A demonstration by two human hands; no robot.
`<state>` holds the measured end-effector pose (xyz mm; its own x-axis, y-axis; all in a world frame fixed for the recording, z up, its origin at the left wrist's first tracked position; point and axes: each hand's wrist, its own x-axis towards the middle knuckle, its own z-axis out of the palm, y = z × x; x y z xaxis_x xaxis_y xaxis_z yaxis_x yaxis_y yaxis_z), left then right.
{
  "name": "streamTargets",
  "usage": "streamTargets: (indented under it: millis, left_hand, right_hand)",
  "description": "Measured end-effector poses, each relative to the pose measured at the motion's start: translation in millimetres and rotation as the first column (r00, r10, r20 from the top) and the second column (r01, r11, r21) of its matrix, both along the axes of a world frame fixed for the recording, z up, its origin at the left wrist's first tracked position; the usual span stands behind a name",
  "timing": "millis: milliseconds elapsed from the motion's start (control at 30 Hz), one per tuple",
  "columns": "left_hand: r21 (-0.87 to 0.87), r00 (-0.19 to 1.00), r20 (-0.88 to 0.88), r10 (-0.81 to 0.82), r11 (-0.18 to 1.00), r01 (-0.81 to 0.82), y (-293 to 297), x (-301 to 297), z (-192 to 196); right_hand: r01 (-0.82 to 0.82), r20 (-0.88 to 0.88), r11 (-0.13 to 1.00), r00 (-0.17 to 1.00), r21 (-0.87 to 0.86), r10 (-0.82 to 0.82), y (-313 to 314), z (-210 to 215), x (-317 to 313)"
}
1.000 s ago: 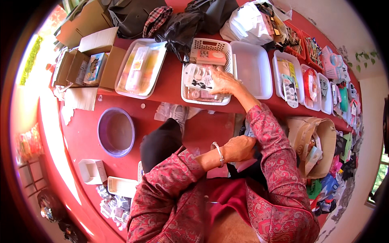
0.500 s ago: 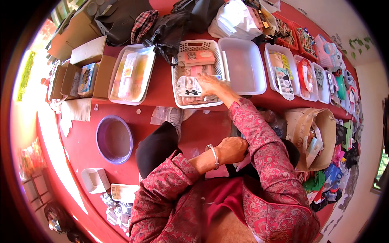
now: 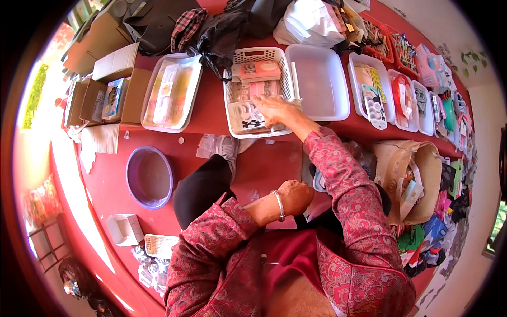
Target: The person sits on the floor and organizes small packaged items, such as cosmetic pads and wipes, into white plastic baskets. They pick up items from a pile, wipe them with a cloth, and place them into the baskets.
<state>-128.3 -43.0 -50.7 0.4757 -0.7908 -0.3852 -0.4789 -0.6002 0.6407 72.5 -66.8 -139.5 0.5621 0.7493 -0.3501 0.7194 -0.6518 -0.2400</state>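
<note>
White basket (image 3: 259,133), red paisley sleeves (image 3: 344,174)

Remotely, I count one bare left hand (image 3: 294,199), one bare right hand (image 3: 272,110), one silvery bangle (image 3: 279,206), one round purple plastic basin (image 3: 130,182), two rectangular red plastic baskets (image 3: 406,70), one red-and-black checked cloth (image 3: 188,27).

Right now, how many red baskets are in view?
2, at the upper right: the left basket, near the white bag, and the right basket beside it. Bags may hide others.
</note>
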Motion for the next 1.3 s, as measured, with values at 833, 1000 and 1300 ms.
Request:
streamTargets:
  millis: [833,1000,1300]
  left_hand:
    - [0.242,0.963,0.264,-0.058,0.97,-0.008,27,48,-117]
    - [0.162,-0.169,-0.975,0.141,-0.064,-0.985,30,59,-122]
    - [0.035,-0.074,-0.994,0.081,-0.406,-0.913,23,73,-154]
  right_hand:
    - [0.146,-0.192,0.988,0.969,-0.052,-0.153,-30,25,4]
    - [0.228,-0.136,0.973,0.963,-0.042,-0.232,-29,-5,22]
    - [0.001,0.183,0.996,0.983,0.094,-0.018,-6,-18,4]
